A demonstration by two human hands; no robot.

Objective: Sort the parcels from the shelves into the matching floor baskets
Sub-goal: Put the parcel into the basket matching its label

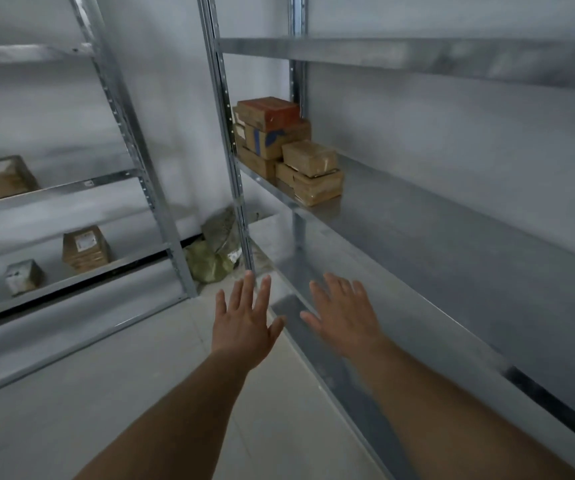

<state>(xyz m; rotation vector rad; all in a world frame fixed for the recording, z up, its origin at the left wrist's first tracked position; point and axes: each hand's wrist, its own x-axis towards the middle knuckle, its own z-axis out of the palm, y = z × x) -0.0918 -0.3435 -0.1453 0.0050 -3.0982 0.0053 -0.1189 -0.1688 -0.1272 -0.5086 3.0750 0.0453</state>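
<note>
A stack of several brown cardboard parcels [286, 150] sits at the left end of the right rack's middle shelf [417, 216]; the top one [268, 112] has a red face, and one below [265, 140] bears blue tape. Both my hands stretch forward, well below and in front of that stack. My left hand [244, 320] is flat with fingers spread, holding nothing. My right hand [345, 313] is likewise flat and empty, over the edge of a lower shelf. No floor basket is in view.
A second metal rack on the left carries a parcel [0, 180] on its upper shelf and two more parcels, one [87, 249] brown and one [22, 281] small, lower down. Green and grey bags [210, 258] lie in the corner. The tiled floor [140, 393] lies beneath my arms.
</note>
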